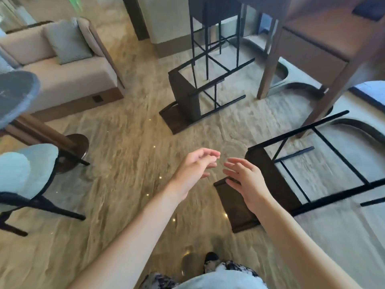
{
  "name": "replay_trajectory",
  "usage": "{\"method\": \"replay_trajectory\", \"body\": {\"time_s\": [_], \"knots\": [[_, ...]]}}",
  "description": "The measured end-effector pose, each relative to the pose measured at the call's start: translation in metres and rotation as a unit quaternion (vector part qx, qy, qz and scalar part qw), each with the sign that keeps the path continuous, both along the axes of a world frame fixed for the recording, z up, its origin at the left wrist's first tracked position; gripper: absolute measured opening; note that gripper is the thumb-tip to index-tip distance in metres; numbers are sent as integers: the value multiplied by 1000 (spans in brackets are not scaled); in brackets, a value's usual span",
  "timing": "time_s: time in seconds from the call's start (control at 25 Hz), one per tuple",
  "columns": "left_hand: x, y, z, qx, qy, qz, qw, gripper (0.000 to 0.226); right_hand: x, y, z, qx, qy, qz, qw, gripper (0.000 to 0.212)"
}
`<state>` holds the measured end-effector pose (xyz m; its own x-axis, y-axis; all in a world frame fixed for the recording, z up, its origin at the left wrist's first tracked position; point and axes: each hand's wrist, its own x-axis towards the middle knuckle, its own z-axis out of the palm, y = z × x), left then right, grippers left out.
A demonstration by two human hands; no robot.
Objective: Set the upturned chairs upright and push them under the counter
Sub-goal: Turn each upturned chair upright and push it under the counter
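Both hands out, fingers loose and apart, holding nothing: left hand [195, 165], right hand [245, 180] over near chair [270, 180], seemingly not touching. Far chair [187, 94] tipped beside counter [312, 38].

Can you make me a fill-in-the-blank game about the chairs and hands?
1. ____ dark chairs lie tipped over on the floor.
2. The near chair lies beside the ____ hand.
3. The left hand holds ____.
4. A third chair stands upright under the ____.

Missing words: two; right; nothing; counter
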<state>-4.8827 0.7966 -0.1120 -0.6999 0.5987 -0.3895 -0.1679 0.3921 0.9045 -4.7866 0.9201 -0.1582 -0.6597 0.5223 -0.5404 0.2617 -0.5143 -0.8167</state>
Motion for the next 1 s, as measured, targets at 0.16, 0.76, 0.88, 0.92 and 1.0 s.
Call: {"method": "replay_trajectory", "body": {"time_s": [0.16,0.76,0.88,0.92,1.0], "knots": [[-8,59,-25,-47,-51,-116,991,18,15,38,-16,-18,-38,-117,992,21],[-109,256,-123,-142,-142,-450,870,18,-36,107,-90,-83,-136,-515,842,24],[-125,280,-152,-171,-153,-481,846,18,-49,105,-109,-133,-74,-584,797,21],[-128,284,-164,-186,-158,-490,837,18,-53,102,-119,-147,-55,-603,782,21],[-135,285,-192,-211,-174,-498,823,19,-56,94,-141,-163,-59,-627,759,21]]}}
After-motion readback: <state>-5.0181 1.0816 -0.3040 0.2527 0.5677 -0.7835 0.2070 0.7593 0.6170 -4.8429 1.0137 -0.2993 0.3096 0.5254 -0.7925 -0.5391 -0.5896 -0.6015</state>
